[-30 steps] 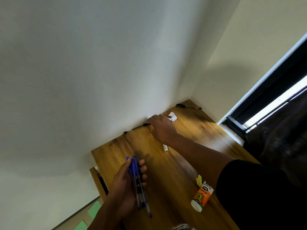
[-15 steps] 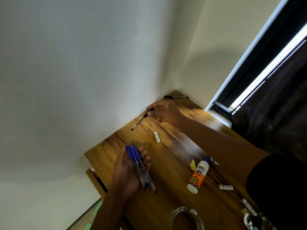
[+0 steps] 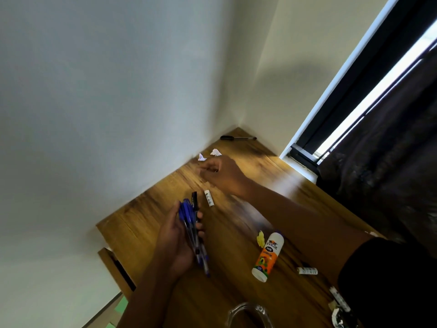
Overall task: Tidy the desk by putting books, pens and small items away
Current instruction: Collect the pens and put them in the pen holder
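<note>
My left hand (image 3: 176,235) is curled round the pen bundle (image 3: 191,229); right hand (image 3: 222,175) is blurred, fingers loosely spread, nothing pinched. I'd grab the black pen (image 3: 237,138) at 12 o'clock next, keeping the bundle squared.

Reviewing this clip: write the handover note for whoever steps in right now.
Left hand: closed on a bundle of pens, blue ones plus a black one.
Right hand: blurred over the far desk, seems to hold nothing.
On the desk: black pen in the far corner, two paper scraps, small white tube, glue bottle, more small items near the front edge.
Done: most pens gathered.
Left: corner pen, scraps, tubes, glue; stow the bundle.
</note>
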